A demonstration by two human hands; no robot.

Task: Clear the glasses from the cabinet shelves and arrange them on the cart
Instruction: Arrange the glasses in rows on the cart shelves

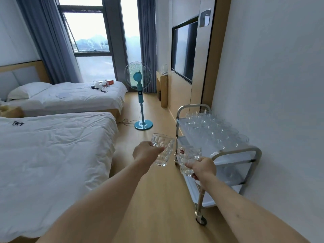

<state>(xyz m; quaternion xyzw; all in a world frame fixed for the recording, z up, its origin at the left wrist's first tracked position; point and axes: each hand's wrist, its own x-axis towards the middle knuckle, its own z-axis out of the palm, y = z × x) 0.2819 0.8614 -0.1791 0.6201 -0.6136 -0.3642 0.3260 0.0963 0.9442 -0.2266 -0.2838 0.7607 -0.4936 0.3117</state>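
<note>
My left hand (144, 151) grips a clear dimpled glass (164, 149), tilted, in the air above the wooden floor. My right hand (201, 168) grips a second clear glass (188, 157) with a red label, held just left of the cart's near end. The steel cart (236, 151) stands against the right wall. Its white top shelf carries several rows of clear glasses (213, 128), filling the far and middle part. The near end of the top shelf is bare. The cabinet is out of view.
Two white beds (52, 146) fill the left side. A blue standing fan (141, 102) stands on the floor ahead, its cord trailing left. A wall-mounted TV (184, 51) and a small wooden desk (162, 88) lie beyond the cart. A wooden-floor aisle runs between beds and cart.
</note>
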